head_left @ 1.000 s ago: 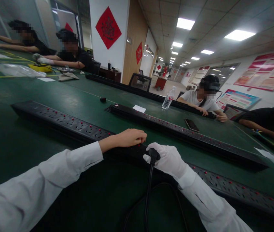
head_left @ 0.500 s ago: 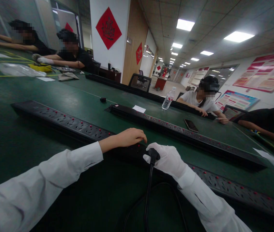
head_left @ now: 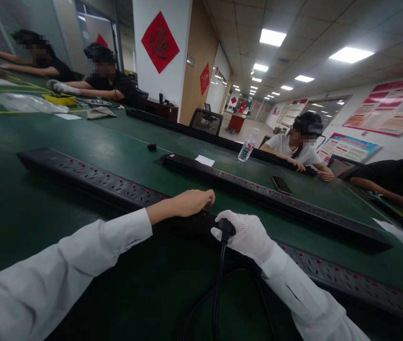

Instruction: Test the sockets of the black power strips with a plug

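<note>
Plug, black and chunky, is pinched between the thumb and fingers of the right hand, which is covered by a white glove. It is held at the upper face of the near power strip; whether its pins are seated in a socket cannot be told, since that spot is hidden. From the plug, a black cord is led down toward 6 o'clock, and a loop of it is laid on the dark green bench.

At 10 o'clock from the plug, the bare left hand is placed over the same strip, its fingers curled in and bunched; a small pale bluish spot is seen at their tips, but what it is cannot be told. The strip is set slantwise, from between 9 and 10 o'clock to between 3 and 4, and is lined with red dots beside its sockets.

Beyond it, a second strip is laid on a similar slant. A phone is placed at 2 o'clock, a water bottle is stood near 1, and a white paper is seen at 11.
</note>
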Demonstrator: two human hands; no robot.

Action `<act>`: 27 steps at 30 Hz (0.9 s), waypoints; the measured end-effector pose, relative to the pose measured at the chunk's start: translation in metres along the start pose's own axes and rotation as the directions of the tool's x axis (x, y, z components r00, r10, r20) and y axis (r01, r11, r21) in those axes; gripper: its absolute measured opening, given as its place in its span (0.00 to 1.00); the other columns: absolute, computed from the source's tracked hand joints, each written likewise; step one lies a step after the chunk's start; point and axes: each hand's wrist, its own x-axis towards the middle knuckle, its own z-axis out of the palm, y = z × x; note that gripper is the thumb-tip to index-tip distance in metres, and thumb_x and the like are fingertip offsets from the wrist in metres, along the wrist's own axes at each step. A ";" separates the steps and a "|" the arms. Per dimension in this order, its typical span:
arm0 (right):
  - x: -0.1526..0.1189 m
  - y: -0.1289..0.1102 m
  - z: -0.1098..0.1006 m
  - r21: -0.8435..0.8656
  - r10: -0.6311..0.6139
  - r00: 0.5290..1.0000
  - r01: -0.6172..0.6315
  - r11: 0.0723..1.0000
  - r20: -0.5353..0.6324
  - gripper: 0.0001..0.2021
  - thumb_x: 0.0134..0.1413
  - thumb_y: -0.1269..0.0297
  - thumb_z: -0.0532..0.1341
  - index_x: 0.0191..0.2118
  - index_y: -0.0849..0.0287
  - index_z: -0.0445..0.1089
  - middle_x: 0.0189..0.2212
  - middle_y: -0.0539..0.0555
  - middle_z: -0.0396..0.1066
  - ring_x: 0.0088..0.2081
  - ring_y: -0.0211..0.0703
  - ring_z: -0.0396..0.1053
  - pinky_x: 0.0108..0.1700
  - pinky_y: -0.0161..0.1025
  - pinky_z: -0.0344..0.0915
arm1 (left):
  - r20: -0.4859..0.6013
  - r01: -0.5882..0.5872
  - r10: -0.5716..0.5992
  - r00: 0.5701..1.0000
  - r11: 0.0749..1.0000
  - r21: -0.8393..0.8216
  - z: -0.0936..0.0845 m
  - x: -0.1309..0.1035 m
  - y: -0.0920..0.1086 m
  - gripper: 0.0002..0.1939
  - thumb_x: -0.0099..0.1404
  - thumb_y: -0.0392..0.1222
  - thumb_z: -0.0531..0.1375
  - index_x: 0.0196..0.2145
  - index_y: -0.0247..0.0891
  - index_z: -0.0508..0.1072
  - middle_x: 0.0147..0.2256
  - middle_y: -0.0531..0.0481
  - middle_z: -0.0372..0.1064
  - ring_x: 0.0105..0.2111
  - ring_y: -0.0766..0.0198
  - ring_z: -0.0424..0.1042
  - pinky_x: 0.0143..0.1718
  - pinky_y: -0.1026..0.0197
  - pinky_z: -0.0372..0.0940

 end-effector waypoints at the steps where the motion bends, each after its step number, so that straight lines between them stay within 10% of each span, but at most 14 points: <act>1: 0.000 0.000 0.000 -0.002 -0.001 1.000 0.001 1.000 0.001 0.12 0.52 0.52 0.52 0.35 0.53 0.65 0.28 0.47 0.70 0.29 0.34 0.66 0.31 0.29 0.57 | 0.001 0.004 -0.004 1.000 1.000 -0.002 0.001 0.000 -0.001 0.10 0.64 0.35 0.42 0.40 0.38 0.60 0.36 0.50 0.68 0.34 0.65 0.68 0.32 0.65 0.58; 27: 0.001 0.001 0.000 -0.028 -0.006 1.000 0.006 1.000 0.005 0.12 0.52 0.52 0.53 0.35 0.53 0.66 0.26 0.45 0.70 0.27 0.32 0.66 0.29 0.29 0.55 | 0.020 0.092 -0.095 0.995 0.991 0.094 0.002 0.001 0.002 0.07 0.63 0.41 0.44 0.39 0.39 0.55 0.34 0.49 0.69 0.32 0.62 0.70 0.33 0.62 0.60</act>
